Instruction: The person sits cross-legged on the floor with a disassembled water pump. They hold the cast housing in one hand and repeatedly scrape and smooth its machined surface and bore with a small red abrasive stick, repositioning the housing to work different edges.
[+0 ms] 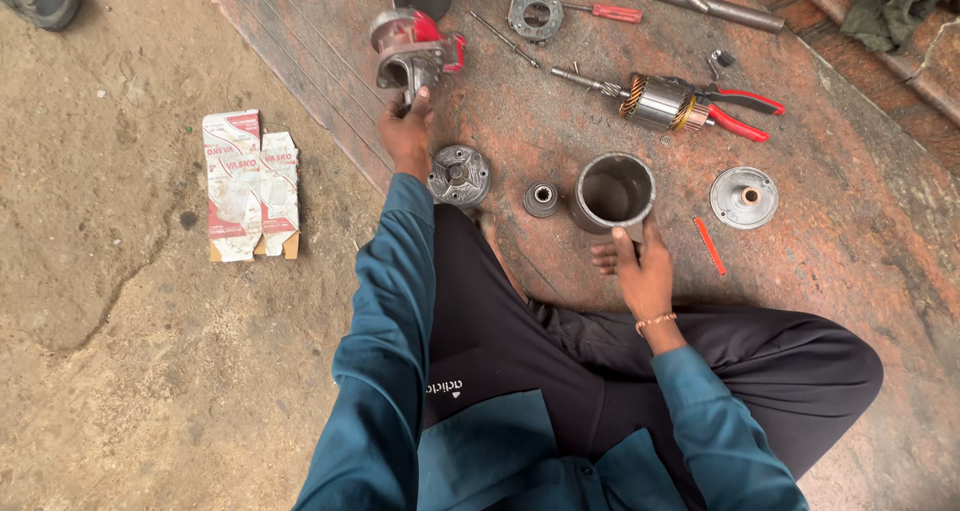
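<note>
Left hand (407,131) is reaching out, fingers closing around the bottom of the red and grey motor housing (412,51), well up-left of the steel cylinder (611,192). Right hand (640,271) is gripping that cylinder's near edge. The armature (655,101) is lying just beyond the cylinder, with the round flange (459,175) sitting left of it.
</note>
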### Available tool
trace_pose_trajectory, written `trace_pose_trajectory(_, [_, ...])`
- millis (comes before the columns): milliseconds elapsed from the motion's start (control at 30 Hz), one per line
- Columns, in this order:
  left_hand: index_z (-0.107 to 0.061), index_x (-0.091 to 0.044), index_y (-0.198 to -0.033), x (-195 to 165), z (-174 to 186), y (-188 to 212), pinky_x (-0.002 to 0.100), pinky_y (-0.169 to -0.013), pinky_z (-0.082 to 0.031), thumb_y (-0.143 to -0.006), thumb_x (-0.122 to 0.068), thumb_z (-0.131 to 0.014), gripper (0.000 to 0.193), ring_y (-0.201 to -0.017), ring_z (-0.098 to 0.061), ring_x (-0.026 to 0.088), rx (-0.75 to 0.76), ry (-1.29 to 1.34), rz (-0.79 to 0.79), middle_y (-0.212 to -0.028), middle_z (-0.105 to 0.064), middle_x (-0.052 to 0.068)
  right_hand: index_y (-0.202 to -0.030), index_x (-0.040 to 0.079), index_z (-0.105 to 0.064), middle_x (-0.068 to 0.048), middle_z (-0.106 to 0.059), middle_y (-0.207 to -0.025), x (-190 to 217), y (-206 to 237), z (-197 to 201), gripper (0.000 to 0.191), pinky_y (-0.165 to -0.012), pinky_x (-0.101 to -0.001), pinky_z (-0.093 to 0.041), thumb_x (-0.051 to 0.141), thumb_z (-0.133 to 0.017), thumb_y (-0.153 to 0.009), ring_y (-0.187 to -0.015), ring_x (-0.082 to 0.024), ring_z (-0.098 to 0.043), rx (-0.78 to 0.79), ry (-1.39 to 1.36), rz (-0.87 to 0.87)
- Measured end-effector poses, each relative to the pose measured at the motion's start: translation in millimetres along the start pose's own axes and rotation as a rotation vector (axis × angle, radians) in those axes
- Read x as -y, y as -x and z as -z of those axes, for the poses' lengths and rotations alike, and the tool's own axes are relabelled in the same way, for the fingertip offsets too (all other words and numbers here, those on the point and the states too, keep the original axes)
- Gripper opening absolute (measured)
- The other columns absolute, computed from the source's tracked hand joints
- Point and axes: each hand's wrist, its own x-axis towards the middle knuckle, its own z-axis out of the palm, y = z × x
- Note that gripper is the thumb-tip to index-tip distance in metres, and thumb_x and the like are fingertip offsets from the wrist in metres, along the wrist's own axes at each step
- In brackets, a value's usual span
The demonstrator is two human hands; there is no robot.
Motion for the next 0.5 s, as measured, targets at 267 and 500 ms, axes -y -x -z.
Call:
trace_pose_trajectory(267, [-0.062,0.016,-0.120,-18.6,3.2,20.3,0.034,-0.072,-0.066,-0.087,-0.003,-0.078,0.041,-0.082,-0.075,0.022,0.024,0.098,-0.014,-0.100,-0.071,0.017,-0.163,0.010,-0.020,-0.023,-0.068,-0.121,12.8,-7.8,-6.3,0.078,-0.065,-0.0336,-0.059,0.024,-0.064,-0.100,-0.078,-0.021,-0.070,-0.094,-0.160,0.072])
trace_pose_trajectory(500, [-0.054,0.014,-0.125,-22.8,10.8,62.5,0.033,-0.077,-0.066,-0.088,-0.004,-0.076,0.047,-0.088,-0.076,0.027,0.082,0.145,0.055,-0.103,-0.072,0.020,-0.149,0.018,-0.048,-0.035,-0.028,-0.158,11.0,-1.1,-2.2,0.075,-0.082,-0.0444,-0.059,0.026,-0.084,-0.084,-0.131,-0.051,-0.049,-0.122,0.566,0.569])
